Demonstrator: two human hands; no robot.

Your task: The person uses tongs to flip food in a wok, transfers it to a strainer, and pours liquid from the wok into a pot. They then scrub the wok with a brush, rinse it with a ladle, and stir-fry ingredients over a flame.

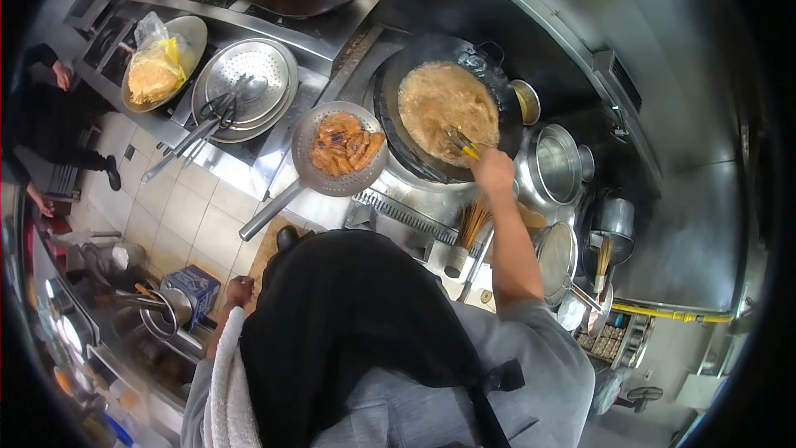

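- Over the wok [448,108], tongs [463,144] are being pinched in the right hand [492,170], tips in the frothing sauce.
- Splashes could be thrown onto that hand by quick stirring.
- The left hand [238,290] is being held low, loosely curled, gripping nothing.

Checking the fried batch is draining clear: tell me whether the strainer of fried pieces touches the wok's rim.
Cannot tell. In the head view the strainer edge meets the wok rim outline, but no gap or contact shows plainly.
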